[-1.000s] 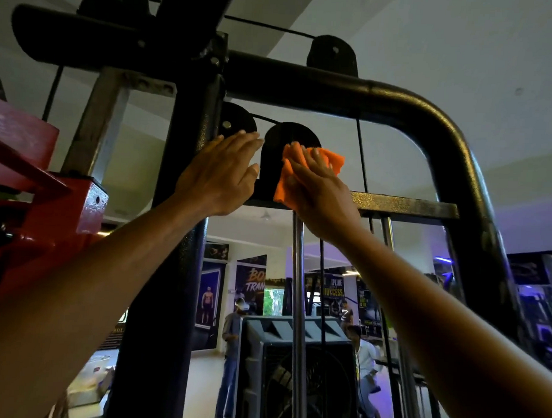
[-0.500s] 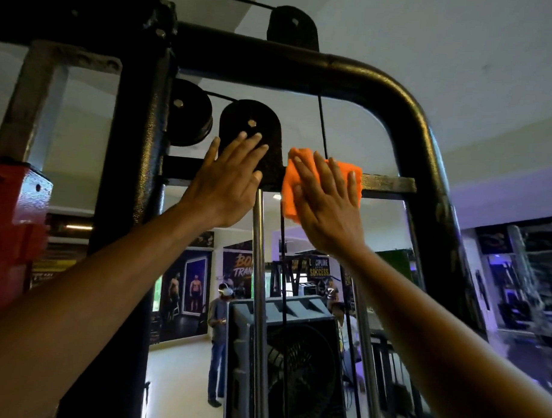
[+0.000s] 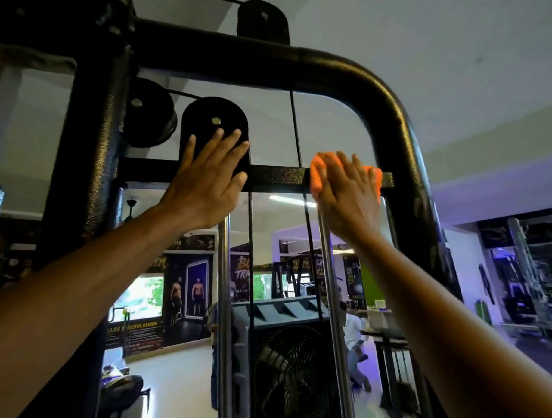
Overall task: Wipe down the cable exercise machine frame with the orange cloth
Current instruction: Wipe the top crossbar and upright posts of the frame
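Both forearms bare, no sleeves; left hand (image 3: 203,187), right hand (image 3: 347,195) ungloved.

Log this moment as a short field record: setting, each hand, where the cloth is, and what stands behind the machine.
setting: gym, view looking up at a black cable machine frame
left hand: fingers straight, flat on the pulley cover, holds nothing
right hand: fingers straight, presses the orange cloth on the crossbar
cloth position: right end of the crossbar, near the curved upright
cable: runs down just left of the cloth
behind: steel guide rods, large fan, wall posters
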Demonstrator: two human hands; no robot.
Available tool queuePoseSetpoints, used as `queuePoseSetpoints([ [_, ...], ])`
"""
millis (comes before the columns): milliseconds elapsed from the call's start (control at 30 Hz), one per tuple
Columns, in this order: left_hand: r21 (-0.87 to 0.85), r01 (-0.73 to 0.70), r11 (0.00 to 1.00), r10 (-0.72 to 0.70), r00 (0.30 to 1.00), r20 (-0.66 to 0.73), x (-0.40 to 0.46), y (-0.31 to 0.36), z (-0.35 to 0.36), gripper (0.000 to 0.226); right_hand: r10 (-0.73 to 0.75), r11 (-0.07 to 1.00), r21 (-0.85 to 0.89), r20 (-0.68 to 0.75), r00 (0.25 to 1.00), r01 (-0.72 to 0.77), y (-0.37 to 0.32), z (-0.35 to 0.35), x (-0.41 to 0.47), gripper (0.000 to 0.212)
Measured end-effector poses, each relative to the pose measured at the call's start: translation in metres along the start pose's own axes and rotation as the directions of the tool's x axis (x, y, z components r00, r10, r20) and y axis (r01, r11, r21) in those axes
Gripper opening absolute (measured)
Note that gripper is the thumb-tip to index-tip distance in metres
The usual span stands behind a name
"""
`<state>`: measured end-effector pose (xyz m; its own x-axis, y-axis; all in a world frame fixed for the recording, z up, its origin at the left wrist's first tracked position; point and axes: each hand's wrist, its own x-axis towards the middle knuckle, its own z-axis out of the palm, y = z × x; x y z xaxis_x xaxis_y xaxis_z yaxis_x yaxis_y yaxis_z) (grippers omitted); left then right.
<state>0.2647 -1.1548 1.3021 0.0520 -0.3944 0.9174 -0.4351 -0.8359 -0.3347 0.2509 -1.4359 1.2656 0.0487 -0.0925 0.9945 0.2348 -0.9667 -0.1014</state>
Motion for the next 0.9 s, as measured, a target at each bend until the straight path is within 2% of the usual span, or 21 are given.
queuePoseSetpoints([
  [67,0.006,-0.005,1.000,0.005,1.000,0.025,0.005,0.010,0.004,0.069,0.048,0.999,0.012,0.009,0.999,-0.048,-0.004,0.003,-0.003,0.059],
  [167,0.051,-0.042,0.998,0.039,0.998,0.056,0.012,0.025,0.016,0.068,-0.126,0.992,0.032,0.056,0.990,0.125,-0.023,0.013,-0.010,0.060],
  [267,0.101,-0.065,0.993,0.059,0.996,0.062,0.015,0.045,0.027,0.069,-0.226,0.974,0.015,0.078,0.971,0.225,0.002,0.004,-0.009,0.057],
  [367,0.085,-0.046,0.995,0.042,0.998,0.046,0.017,0.061,0.033,0.069,-0.120,0.993,0.003,0.047,0.992,0.120,0.052,-0.013,-0.002,0.057],
  [467,0.082,-0.027,0.996,0.025,0.999,0.022,0.020,0.069,0.039,0.069,-0.032,0.999,0.020,0.035,0.999,0.031,0.057,-0.017,0.001,0.060],
  [567,0.097,0.003,0.995,-0.002,1.000,-0.010,0.025,0.079,0.045,0.067,-0.135,0.991,-0.004,0.075,0.988,0.136,0.037,-0.011,-0.005,0.061],
  [667,0.069,0.025,0.997,-0.024,1.000,-0.004,0.030,0.089,0.047,0.067,-0.245,0.968,-0.015,0.134,0.960,0.249,0.058,-0.018,-0.003,0.061],
  [700,0.056,0.025,0.998,-0.025,1.000,-0.001,0.030,0.092,0.047,0.068,-0.247,0.967,-0.021,0.144,0.958,0.252,0.070,-0.025,0.001,0.061],
  [833,0.032,-0.012,0.999,0.011,1.000,0.010,0.031,0.097,0.049,0.068,-0.108,0.994,0.040,0.090,0.990,0.105,0.086,-0.036,0.008,0.059],
  [900,0.053,-0.031,0.998,0.031,1.000,0.003,0.035,0.101,0.052,0.066,-0.134,0.990,0.052,0.111,0.985,0.129,0.074,-0.032,0.003,0.060],
])
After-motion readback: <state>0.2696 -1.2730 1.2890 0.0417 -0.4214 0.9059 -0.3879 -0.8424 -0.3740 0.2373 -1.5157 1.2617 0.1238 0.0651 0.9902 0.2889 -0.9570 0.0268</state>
